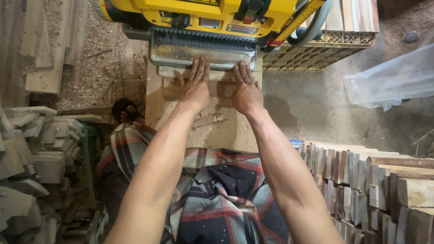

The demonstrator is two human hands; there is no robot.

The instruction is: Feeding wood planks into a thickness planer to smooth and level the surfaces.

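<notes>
Left hand (194,88) and right hand (246,90) lay flat, fingers spread, grip pinching nothing, pressing a wooden piece (181,72) on the surface (226,131), its far end at the metal infeed tray (172,54) of the yellow planer (203,13); stacked wood blocks (361,180) at right

My arms are bare to above the elbows, no sleeves, watch or rings on my left hand (194,88) or right hand (246,92). I wear a plaid wrap (217,199) in red, grey and dark navy, flecked with pale sawdust chips.
</notes>
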